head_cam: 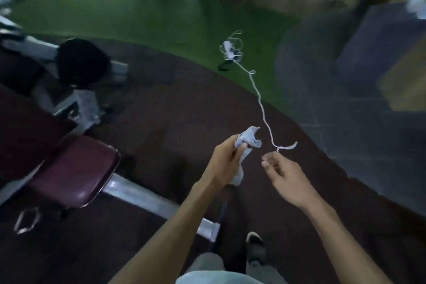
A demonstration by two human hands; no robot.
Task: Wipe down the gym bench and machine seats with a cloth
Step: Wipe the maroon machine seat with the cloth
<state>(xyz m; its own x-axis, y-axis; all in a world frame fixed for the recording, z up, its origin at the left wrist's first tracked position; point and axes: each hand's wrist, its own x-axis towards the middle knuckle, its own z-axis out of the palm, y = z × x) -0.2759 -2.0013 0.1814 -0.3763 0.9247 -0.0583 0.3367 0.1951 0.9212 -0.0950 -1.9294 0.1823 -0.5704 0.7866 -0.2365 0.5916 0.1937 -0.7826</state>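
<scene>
A foot in a dark shoe [254, 246] stands on the dark maroon floor [161, 110] nearest the camera, with a leg in light shorts just below it in the view. Above the shoe, the left hand [227, 161] grips a pale blue cloth [247, 139]: the fingers curl round its middle, one bunched end sticks up past the thumb and the other end hangs down below the palm. The right hand [284, 178] is just right of the cloth and apart from it, its fingers loosely bent and holding nothing. A thin white cord [262, 110] seems to lie on the floor beyond the cloth; whether its near end touches the right fingertips cannot be told. Left of the cloth sits a maroon padded seat [73, 172] on a white metal frame [147, 200], untouched by either hand. Farther left of the cloth is a black round pad [81, 62] on a blurred machine. Beyond the cloth the cord ends in a tangle on green turf [143, 21].
</scene>
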